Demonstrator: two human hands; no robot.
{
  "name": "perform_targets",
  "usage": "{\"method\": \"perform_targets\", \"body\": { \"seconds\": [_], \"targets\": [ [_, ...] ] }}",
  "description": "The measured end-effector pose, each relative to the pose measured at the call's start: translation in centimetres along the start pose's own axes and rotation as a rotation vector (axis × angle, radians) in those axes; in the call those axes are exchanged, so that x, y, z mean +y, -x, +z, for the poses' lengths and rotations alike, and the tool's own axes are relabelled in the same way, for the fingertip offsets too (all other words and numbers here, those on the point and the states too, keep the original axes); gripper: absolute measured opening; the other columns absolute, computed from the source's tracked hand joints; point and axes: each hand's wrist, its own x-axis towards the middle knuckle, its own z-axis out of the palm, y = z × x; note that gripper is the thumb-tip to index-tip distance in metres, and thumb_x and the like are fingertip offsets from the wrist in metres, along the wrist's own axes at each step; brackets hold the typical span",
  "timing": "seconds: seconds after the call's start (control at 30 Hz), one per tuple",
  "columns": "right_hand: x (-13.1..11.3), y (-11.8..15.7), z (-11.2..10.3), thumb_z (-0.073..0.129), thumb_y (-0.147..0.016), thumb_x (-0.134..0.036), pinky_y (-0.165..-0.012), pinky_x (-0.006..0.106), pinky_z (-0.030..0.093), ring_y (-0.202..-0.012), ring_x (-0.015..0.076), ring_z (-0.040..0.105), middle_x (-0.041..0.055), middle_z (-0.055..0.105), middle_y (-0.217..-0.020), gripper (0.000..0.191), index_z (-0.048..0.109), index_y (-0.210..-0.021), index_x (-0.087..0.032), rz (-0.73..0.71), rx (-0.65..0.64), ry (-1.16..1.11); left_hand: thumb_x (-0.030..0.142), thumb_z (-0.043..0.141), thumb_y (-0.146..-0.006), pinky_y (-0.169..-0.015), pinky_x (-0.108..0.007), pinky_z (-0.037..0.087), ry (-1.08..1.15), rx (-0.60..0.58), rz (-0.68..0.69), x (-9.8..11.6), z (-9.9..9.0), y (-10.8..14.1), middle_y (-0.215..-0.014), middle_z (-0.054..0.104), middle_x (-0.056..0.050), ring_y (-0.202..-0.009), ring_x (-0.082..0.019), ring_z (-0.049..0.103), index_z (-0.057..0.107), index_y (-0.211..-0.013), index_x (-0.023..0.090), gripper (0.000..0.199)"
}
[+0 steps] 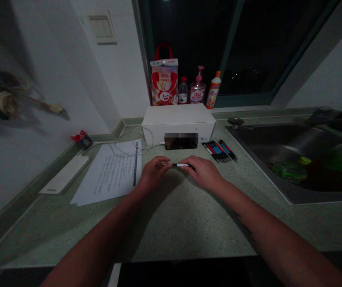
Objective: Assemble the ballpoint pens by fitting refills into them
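A slim black-and-white pen is held level above the counter between my two hands. The fingers of my left hand are closed on its left end, and my right hand pinches its right end. Just beyond them a dark phone with a cable plugged in leans against a white box. Several pens with black, red and blue parts lie side by side to the right of the phone. Printed sheets of paper lie to the left of my left hand.
A white flat case and a small red-and-black packet are at the left, joined by a loose white cable. A metal sink is at the right. Bottles and a red bag stand behind the box.
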Motion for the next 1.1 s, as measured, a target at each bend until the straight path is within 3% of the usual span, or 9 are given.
{"method": "perform_targets", "body": {
  "seconds": [0.17, 0.33, 0.7, 0.8, 0.93, 1.0, 1.1],
  "targets": [
    [0.1, 0.0, 0.1, 0.056, -0.100, -0.030, -0.080, 0.034, 0.049, -0.094, 0.0235, 0.069, 0.0061, 0.076, -0.102, 0.019, 0.073, -0.107, -0.024, 0.004, -0.007, -0.024, 0.031, 0.065, -0.086, -0.073, -0.032, 0.055, -0.010, -0.050, 0.002, 0.2, -0.3, 0.0, -0.071, 0.073, -0.002, -0.071, -0.018, 0.070, 0.070, -0.079, 0.020, 0.014],
    [0.0, 0.0, 0.2, 0.057, -0.099, -0.029, -0.074, 0.031, 0.048, -0.084, 0.0201, 0.070, 0.0035, 0.078, -0.094, 0.018, 0.074, -0.103, -0.025, 0.079, -0.027, -0.163, 0.028, 0.071, -0.081, -0.083, -0.034, 0.056, -0.031, 0.021, 0.097, 0.2, -0.6, 0.0, -0.083, 0.077, -0.002, -0.082, -0.019, 0.071, 0.073, -0.082, 0.022, 0.006],
    [0.3, -0.2, 0.7, 0.053, -0.098, -0.027, -0.066, 0.026, 0.044, -0.068, 0.0154, 0.063, -0.0011, 0.069, -0.070, 0.022, 0.071, -0.087, -0.021, 0.124, -0.064, -0.362, 0.032, 0.073, -0.080, -0.084, -0.035, 0.056, -0.019, 0.065, 0.110, -0.3, -0.5, 0.0, -0.089, 0.078, -0.004, -0.084, -0.020, 0.071, 0.074, -0.086, 0.022, 0.013],
    [0.5, -0.3, 0.9, 0.057, -0.095, -0.030, -0.068, 0.028, 0.046, -0.072, 0.0164, 0.065, 0.0012, 0.072, -0.077, 0.017, 0.072, -0.093, -0.021, 0.144, 0.009, -0.389, 0.035, 0.071, -0.082, -0.084, -0.035, 0.055, -0.012, 0.115, 0.119, -0.5, -0.4, 0.0, -0.090, 0.076, -0.004, -0.085, -0.020, 0.070, 0.074, -0.090, 0.021, 0.017],
    [1.2, -0.7, 1.2, 0.067, -0.086, -0.034, -0.065, 0.030, 0.048, -0.070, 0.0167, 0.064, 0.0029, 0.071, -0.082, 0.016, 0.069, -0.096, -0.021, 0.230, 0.215, -0.486, 0.035, 0.070, -0.081, -0.080, -0.034, 0.054, 0.031, 0.172, 0.056, -0.4, -0.3, -0.1, -0.087, 0.074, -0.004, -0.080, -0.019, 0.068, 0.070, -0.092, 0.020, 0.019],
    [1.5, -0.9, 1.3, 0.069, -0.084, -0.039, -0.061, 0.030, 0.050, -0.065, 0.0165, 0.063, 0.0012, 0.068, -0.076, 0.021, 0.065, -0.095, -0.022, 0.278, 0.280, -0.632, 0.033, 0.070, -0.079, -0.078, -0.033, 0.054, 0.041, 0.129, 0.054, 0.0, -0.4, -0.1, -0.084, 0.072, -0.003, -0.077, -0.018, 0.066, 0.067, -0.087, 0.020, 0.016],
    [1.6, -1.3, 1.1, 0.074, -0.080, -0.049, -0.060, 0.032, 0.056, -0.067, 0.0169, 0.067, 0.0000, 0.067, -0.081, 0.036, 0.060, -0.101, -0.024, 0.305, 0.341, -0.885, 0.032, 0.070, -0.080, -0.077, -0.031, 0.052, 0.051, -0.031, 0.093, 0.7, -0.2, 0.4, -0.080, 0.070, -0.002, -0.076, -0.016, 0.065, 0.063, -0.082, 0.020, 0.014]
  ]
}}
